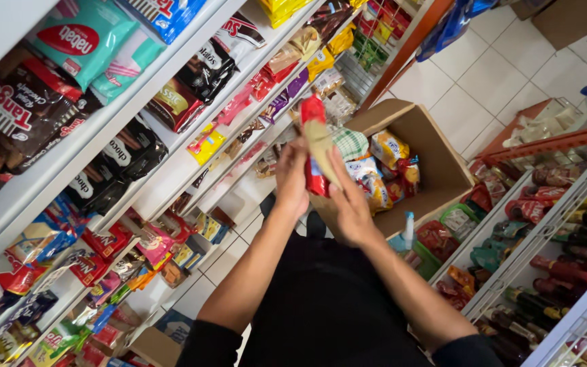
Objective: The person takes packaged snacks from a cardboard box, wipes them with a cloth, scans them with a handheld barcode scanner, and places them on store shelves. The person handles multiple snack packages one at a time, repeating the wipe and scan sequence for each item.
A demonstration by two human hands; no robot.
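— What am I seeing of the body on my feed?

— Two bare forearms, the left hand (292, 178) and the right hand (349, 207) uncovered, no rings or watch. Black sleeves bunched at the elbows, plain black clothing below.

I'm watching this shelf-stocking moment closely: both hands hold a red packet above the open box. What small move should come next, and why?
Probably carry the red packet left toward the shelves: both the left hand and right hand grip it, already lifted above the cardboard box.
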